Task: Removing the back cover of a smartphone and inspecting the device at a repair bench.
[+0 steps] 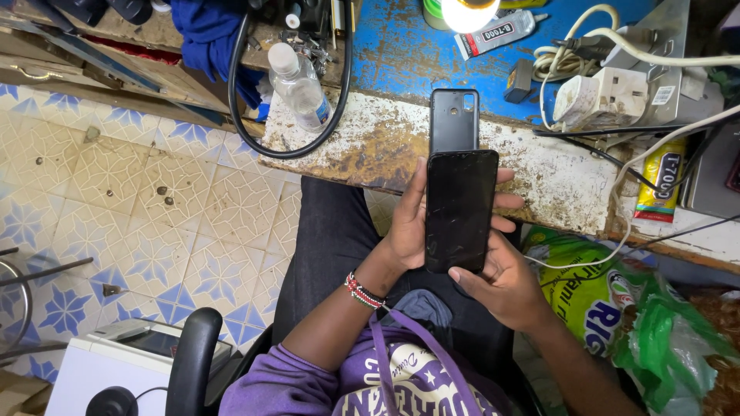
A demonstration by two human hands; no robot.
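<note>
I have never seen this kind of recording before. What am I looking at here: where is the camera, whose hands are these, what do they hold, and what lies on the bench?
There is no machine here. The one picture comes from a camera worn on a person's head, looking down at their own lap and hands. The person sits at a worn bench with a blue, chipped top. The left hand grips a black phone from its side, with its dark, scratched screen facing up. The right hand supports the phone from below, thumb at its lower edge. On the bench, just beyond the phone, lies a black phone back cover. Also there: a clear plastic bottle, a glue tube, a black cable loop and a white power adapter. The floor is patterned tile.
</note>
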